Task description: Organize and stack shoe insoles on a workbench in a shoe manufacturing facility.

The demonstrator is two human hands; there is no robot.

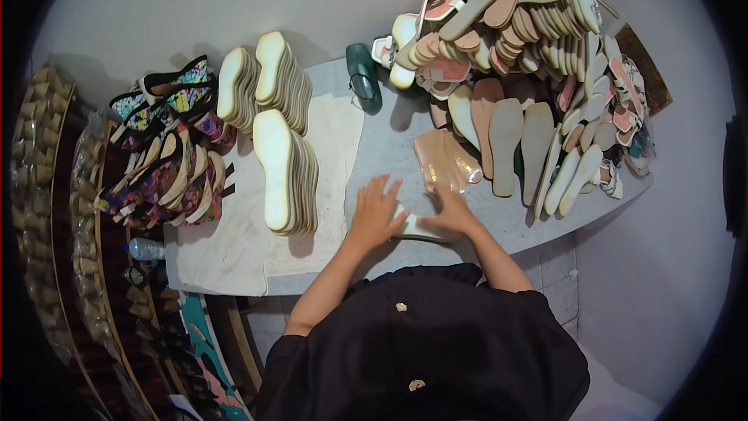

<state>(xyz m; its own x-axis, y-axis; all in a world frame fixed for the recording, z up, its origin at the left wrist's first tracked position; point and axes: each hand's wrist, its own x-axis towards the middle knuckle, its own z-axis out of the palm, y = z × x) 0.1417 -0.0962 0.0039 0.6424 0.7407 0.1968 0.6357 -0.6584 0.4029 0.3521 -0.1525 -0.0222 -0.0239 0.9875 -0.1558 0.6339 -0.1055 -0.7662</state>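
At the centre of the frame, 1 pale shoe sole (432, 232) is lying on the grey surface (389, 152) between 2 hands. The left hand (374, 214) is holding its fingers wide open, apparently gripping nothing; the right hand (453, 212) is resting partly open over the sole, its grip unclear. Ideally, 1 hand should be steadying the edge while the other is pressing evenly, avoiding the tan insole linings (435, 157) just above.

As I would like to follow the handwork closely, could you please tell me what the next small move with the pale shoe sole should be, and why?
Probably, the right hand should smooth along the pale shoe sole while the left hand steadies it: both hands are at the sole, which lies by the near edge of the table.
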